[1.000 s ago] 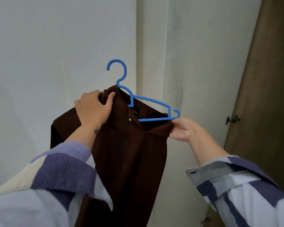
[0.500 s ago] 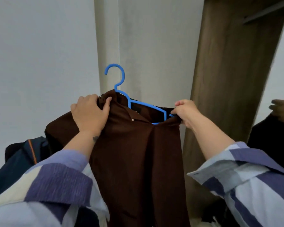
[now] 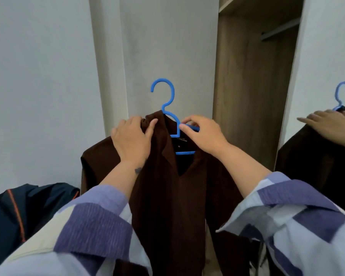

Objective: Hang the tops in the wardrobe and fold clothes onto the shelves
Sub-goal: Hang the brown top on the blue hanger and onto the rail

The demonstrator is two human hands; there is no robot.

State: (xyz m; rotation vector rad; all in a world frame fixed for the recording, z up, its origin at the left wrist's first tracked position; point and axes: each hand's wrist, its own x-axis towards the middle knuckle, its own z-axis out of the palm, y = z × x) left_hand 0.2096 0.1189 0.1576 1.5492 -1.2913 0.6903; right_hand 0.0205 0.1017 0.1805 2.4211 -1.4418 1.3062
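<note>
While both hands (image 3: 131, 140) grip it, brown top (image 3: 167, 196) nears wardrobe (image 3: 253, 96).

Light: soft, even, moderately bright; source unseen.
Shadows: faint on the wall (image 3: 38, 86) beyond the grip.
Glare: none.
Blur: sleeves (image 3: 92, 226) below the grip smeared.
Edges: wide-angle bending, lines lean.

The dark brown collared top (image 3: 173, 196) hung upright on my blue plastic hanger (image 3: 168, 108), its hook standing above the collar, neckline open in a V, body draping down before the open wooden wardrobe (image 3: 253, 86).
</note>
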